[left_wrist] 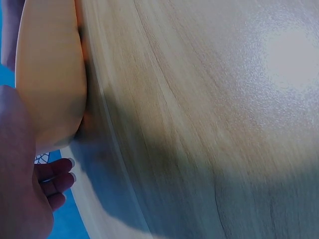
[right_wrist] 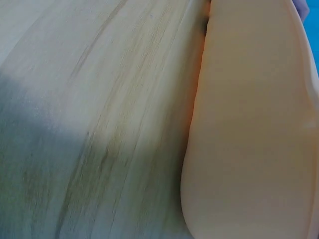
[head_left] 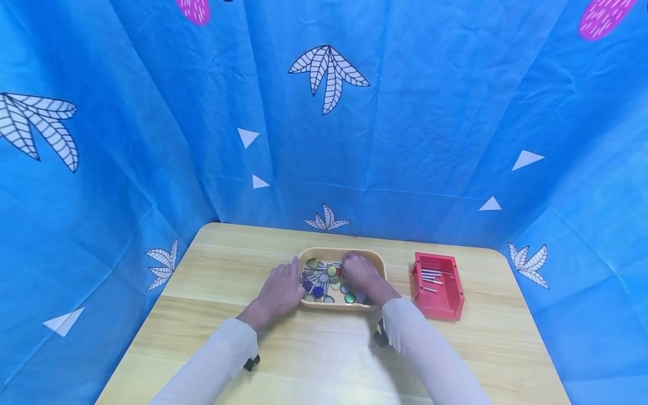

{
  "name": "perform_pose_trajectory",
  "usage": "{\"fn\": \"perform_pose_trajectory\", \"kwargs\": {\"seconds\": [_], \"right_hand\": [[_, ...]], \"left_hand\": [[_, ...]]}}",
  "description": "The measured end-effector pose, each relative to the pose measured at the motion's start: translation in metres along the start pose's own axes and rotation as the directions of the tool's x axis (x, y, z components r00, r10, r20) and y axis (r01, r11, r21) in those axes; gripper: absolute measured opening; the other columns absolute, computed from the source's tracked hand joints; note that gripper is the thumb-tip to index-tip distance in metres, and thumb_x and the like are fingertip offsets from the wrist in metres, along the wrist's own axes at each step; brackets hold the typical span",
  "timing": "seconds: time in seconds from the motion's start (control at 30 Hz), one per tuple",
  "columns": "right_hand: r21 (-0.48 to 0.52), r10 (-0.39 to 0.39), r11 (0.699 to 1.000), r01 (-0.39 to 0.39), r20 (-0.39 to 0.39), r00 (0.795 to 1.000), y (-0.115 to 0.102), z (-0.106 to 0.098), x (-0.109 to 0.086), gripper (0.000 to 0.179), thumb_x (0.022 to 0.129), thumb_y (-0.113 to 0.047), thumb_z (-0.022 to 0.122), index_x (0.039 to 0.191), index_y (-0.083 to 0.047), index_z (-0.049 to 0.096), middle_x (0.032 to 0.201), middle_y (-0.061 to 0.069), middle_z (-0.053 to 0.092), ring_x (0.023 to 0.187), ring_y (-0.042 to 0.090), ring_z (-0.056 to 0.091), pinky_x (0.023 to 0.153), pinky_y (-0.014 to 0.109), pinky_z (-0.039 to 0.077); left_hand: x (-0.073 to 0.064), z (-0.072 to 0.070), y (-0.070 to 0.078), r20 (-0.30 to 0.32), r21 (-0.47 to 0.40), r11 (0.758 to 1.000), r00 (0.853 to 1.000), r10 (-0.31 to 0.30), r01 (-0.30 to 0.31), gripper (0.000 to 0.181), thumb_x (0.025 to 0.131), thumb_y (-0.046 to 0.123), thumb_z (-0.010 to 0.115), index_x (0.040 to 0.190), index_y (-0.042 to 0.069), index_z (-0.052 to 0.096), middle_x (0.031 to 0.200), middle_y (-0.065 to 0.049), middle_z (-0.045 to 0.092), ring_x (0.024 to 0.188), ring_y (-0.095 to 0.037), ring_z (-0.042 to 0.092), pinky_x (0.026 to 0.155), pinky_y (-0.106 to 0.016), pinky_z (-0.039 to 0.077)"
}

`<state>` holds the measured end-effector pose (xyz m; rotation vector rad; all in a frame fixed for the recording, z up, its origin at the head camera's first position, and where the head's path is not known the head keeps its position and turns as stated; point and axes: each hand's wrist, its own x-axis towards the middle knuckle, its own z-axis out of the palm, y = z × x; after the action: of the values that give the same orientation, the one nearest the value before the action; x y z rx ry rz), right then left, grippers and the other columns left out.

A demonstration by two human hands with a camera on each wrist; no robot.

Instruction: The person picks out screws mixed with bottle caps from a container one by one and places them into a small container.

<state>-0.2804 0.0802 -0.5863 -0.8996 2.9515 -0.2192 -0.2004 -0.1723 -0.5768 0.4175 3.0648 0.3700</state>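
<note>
A shallow pale-orange tray [head_left: 344, 306] holds a mix of silver screws [head_left: 313, 277] and round caps, among them a blue cap [head_left: 318, 292], a green cap [head_left: 350, 298] and yellowish and grey ones. At the tray's left end, my left hand [head_left: 280, 289] holds the rim with thumb and index finger; the other fingers [left_wrist: 59, 183] curl loosely outside the wall. My right hand [head_left: 361, 273] reaches down inside the tray's right part, over the pile. Its fingertips are hidden, so whether they pinch anything cannot be told. In the right wrist view only the tray's outer wall [right_wrist: 249, 124] and table show.
Right of the tray stands a red open bin [head_left: 439, 306] with several silver screws [head_left: 431, 274] lying in it. Both rest on a wood-grain table [head_left: 202, 315]. A blue patterned cloth [head_left: 405, 140] hangs behind and along both sides.
</note>
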Motion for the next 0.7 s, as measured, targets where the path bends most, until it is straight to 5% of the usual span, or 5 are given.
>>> {"fn": "perform_pose_trajectory", "kwargs": {"seconds": [0.23, 0.43, 0.7], "right_hand": [[0.102, 0.035, 0.994, -0.039, 0.039, 0.999, 0.001, -0.004, -0.002, 0.015, 0.090, -0.006, 0.060, 0.104, -0.006, 0.068, 0.110, 0.008, 0.068, 0.094, 0.019, 0.064, 0.088, 0.032, 0.060], [0.076, 0.006, 0.997, -0.009, 0.044, 0.999, -0.001, -0.006, -0.005, 0.017, 0.089, -0.006, 0.059, 0.103, -0.004, 0.068, 0.109, 0.009, 0.068, 0.094, 0.019, 0.064, 0.091, 0.032, 0.060], [0.172, 0.021, 0.985, -0.032, 0.069, 0.997, -0.004, -0.013, -0.011, 0.013, 0.099, -0.014, 0.054, 0.103, -0.009, 0.065, 0.102, 0.003, 0.065, 0.086, 0.013, 0.057, 0.082, 0.028, 0.058]], "left_hand": [[0.002, 0.002, -0.001, -0.008, 0.001, 1.000, 1.000, -0.002, 0.002, 0.080, 0.097, 0.031, 0.052, 0.160, -0.008, 0.023, 0.137, -0.025, 0.062, 0.123, -0.036, 0.058, 0.112, -0.050, 0.045], [0.001, 0.003, -0.001, -0.015, -0.004, 1.000, 1.000, -0.002, 0.002, 0.080, 0.097, 0.031, 0.053, 0.160, -0.009, 0.024, 0.136, -0.025, 0.062, 0.123, -0.036, 0.058, 0.112, -0.051, 0.044], [0.000, 0.000, 0.000, -0.011, -0.008, 1.000, 1.000, -0.001, 0.001, 0.080, 0.096, 0.030, 0.053, 0.160, -0.009, 0.024, 0.135, -0.026, 0.063, 0.122, -0.037, 0.058, 0.113, -0.052, 0.044]]}}
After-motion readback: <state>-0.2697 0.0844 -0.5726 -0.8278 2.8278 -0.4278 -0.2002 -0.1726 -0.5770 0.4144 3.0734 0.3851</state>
